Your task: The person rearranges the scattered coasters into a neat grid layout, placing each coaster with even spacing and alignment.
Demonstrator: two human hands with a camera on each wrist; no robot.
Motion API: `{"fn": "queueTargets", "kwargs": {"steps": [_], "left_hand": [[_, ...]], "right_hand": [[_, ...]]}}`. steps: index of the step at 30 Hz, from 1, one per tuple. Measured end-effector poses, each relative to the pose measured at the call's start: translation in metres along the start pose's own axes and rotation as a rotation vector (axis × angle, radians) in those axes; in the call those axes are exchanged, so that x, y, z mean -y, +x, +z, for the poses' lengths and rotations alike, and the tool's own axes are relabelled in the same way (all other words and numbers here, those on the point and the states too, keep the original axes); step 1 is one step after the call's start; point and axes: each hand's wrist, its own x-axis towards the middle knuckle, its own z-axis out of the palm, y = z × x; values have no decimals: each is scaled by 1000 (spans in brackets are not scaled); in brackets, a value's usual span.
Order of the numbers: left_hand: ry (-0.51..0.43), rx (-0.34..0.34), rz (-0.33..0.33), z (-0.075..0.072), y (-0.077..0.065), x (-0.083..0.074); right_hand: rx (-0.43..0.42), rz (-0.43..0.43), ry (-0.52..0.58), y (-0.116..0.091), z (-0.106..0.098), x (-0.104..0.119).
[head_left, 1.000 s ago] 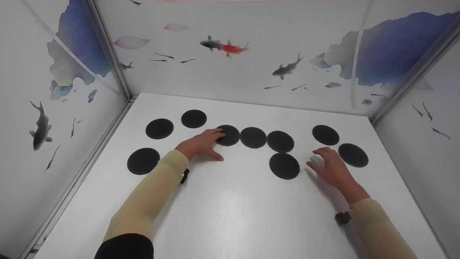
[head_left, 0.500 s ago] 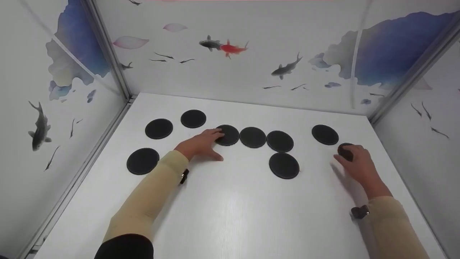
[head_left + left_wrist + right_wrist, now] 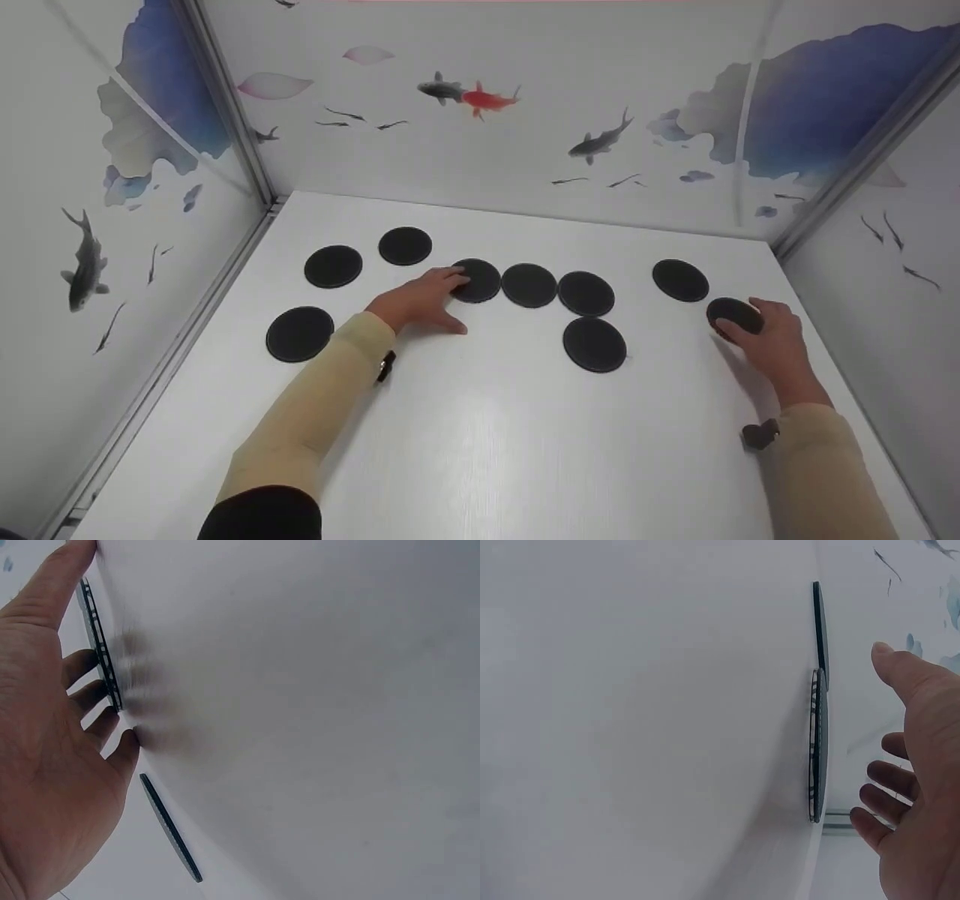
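My left hand [image 3: 420, 304] rests with relaxed fingers on the near-left edge of a flat black round disc [image 3: 480, 283], thumb spread to the side. The left wrist view shows those fingertips right at that disc's edge [image 3: 101, 645]. Over at the right, my right hand [image 3: 772, 341] hovers around another black disc [image 3: 735, 313], its thumb overlapping the near edge in the head view. In the right wrist view the thumb and fingers are spread, apart from the disc [image 3: 819, 746]. A further disc [image 3: 680, 280] lies just beyond it.
On the white table [image 3: 480, 442], two black discs [image 3: 529, 286] [image 3: 586, 294] continue the row right of the left hand's disc, with one [image 3: 594, 344] below. Several more [image 3: 333, 267] lie at the left. Printed white walls [image 3: 495, 172] enclose the back and sides.
My right hand has moved right, from between the discs to the far-right disc, passing over it and ending at its right side. The left hand has stayed put.
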Motion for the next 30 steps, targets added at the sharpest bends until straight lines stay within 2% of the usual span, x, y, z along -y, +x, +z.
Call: {"fn": "queueTargets", "kwargs": {"steps": [17, 24, 30], "left_hand": [[-25, 7, -12, -3, -1, -2], [-16, 7, -19, -4, -3, -5], [-1, 4, -20, -3, -2, -4]], "right_hand": [[54, 110, -24, 6, -5, -10], [100, 97, -34, 9, -3, -15], [139, 136, -39, 10, 0, -16]]}}
